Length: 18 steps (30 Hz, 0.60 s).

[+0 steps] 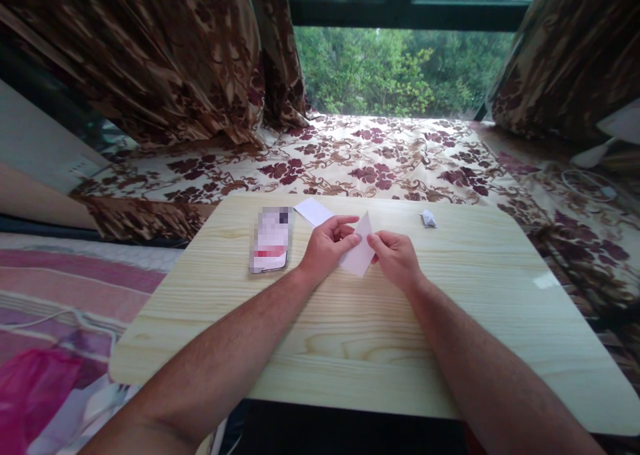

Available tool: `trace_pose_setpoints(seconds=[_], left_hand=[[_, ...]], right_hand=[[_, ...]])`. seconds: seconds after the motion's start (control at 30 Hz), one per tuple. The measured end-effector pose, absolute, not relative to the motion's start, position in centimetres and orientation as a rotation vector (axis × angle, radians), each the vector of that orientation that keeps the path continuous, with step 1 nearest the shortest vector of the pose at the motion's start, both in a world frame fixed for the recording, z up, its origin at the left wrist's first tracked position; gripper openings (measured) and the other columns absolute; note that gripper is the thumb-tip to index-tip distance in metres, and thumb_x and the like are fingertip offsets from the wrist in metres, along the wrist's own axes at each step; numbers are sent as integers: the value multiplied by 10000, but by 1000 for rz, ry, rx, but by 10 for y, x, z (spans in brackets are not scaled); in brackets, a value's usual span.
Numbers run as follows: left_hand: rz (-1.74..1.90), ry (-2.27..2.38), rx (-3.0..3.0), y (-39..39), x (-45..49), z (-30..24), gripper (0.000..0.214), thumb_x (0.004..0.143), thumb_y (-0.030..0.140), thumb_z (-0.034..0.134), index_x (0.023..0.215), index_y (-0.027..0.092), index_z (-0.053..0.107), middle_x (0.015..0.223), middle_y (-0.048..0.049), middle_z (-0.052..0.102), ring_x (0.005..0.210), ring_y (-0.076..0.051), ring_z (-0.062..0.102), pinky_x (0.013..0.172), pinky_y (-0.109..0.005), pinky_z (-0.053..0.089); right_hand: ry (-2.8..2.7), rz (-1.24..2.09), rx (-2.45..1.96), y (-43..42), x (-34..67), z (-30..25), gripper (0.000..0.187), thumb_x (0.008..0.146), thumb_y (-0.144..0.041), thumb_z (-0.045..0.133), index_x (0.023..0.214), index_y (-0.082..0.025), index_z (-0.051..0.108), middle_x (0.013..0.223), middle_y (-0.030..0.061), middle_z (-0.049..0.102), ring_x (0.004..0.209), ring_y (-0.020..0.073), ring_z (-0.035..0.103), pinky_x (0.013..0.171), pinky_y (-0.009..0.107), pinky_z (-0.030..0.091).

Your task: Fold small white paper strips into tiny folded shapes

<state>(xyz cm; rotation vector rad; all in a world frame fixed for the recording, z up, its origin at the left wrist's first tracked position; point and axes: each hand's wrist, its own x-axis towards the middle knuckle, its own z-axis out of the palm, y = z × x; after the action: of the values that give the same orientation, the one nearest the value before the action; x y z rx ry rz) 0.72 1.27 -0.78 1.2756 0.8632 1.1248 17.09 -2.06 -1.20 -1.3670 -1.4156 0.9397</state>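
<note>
A small white paper sheet (361,249), folded to a point at the top, is held between both my hands just above a light wooden table (350,335). My left hand (327,247) pinches its left edge with fingers curled. My right hand (395,258) grips the right edge, fingers closed on it. Another white paper piece (313,211) lies flat on the table just beyond my left hand. A tiny folded white paper object (429,219) sits farther right near the far edge.
A phone (271,239) lies face up on the table left of my left hand. Beyond the table is a floral-covered window ledge (375,155) with brown curtains (165,61) on both sides. Pink bedding (45,321) lies at the left.
</note>
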Motion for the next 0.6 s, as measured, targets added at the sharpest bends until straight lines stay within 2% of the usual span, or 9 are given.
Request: trace_pose_setpoints(seconds=[0.17, 0.3, 0.43, 0.6], left_hand=[[1133, 971, 1311, 13, 6, -9, 367, 702, 327, 771, 1010, 134, 716, 681, -3, 645, 560, -95, 550, 521, -207, 401], [1172, 1018, 1342, 13, 7, -9, 297, 702, 299, 752, 952, 138, 747, 656, 5, 635, 555, -92, 536, 516, -205, 392], [1144, 1029, 1365, 13, 8, -9, 292, 710, 278, 733, 964, 135, 758, 670, -3, 643, 563, -95, 537, 522, -209, 392], [1140, 1016, 1395, 12, 8, -8, 305, 717, 264, 726, 991, 133, 753, 653, 11, 601, 551, -82, 504, 515, -202, 377]], right_hand=[[-1370, 952, -1358, -20, 171, -10, 416, 863, -479, 557, 616, -153, 632, 522, 12, 576, 483, 118, 506, 462, 233, 356], [-1343, 998, -1282, -21, 171, -5, 301, 818, -424, 613, 729, -149, 696, 559, 2, 600, 503, 112, 510, 479, 227, 382], [-1274, 1046, -1198, -19, 173, -3, 220, 784, -359, 641, 776, -150, 709, 599, -2, 620, 520, 102, 509, 495, 223, 404], [-1248, 1052, -1214, -16, 173, -9, 219, 775, -345, 654, 819, -140, 718, 604, 1, 634, 498, 98, 509, 479, 224, 414]])
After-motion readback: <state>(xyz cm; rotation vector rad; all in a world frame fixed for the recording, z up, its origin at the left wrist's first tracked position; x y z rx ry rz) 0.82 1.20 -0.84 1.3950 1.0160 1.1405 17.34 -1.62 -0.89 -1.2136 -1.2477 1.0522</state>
